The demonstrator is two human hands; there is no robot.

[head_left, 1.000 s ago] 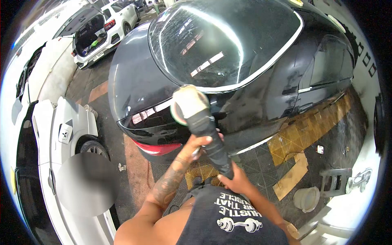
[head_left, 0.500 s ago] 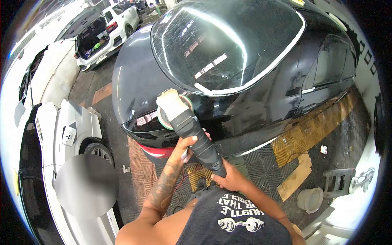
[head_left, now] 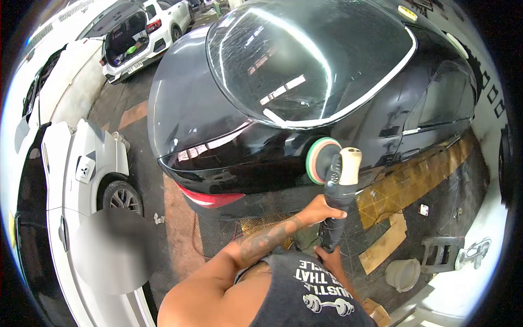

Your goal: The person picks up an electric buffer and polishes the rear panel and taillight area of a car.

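A black car polisher (head_left: 341, 192) with a cream-coloured head cover is held up in both my hands. Its round pad (head_left: 315, 161), with green, white and red-orange layers, faces the rear side panel of the black car (head_left: 261, 177); I cannot tell whether it touches the paint. My left hand (head_left: 323, 210) is wrapped round the middle of the polisher's body. Lower down, at the rear end of the handle, my right hand (head_left: 329, 256) is closed on it, partly hidden by the tool. White tape (head_left: 348, 117) edges the car's rear window.
White cars stand on the left, one with its tailgate raised (head_left: 111, 24). On the floor at the right are a cardboard strip (head_left: 384, 242), a bucket (head_left: 403, 274) and a grey plastic stool (head_left: 442, 253). Yellow floor grating (head_left: 381, 201) runs along the black car.
The polisher has swung right, from above the tail light corner to the rear side panel, and its pad now faces the car's side. Both hands kept their hold and moved with it.
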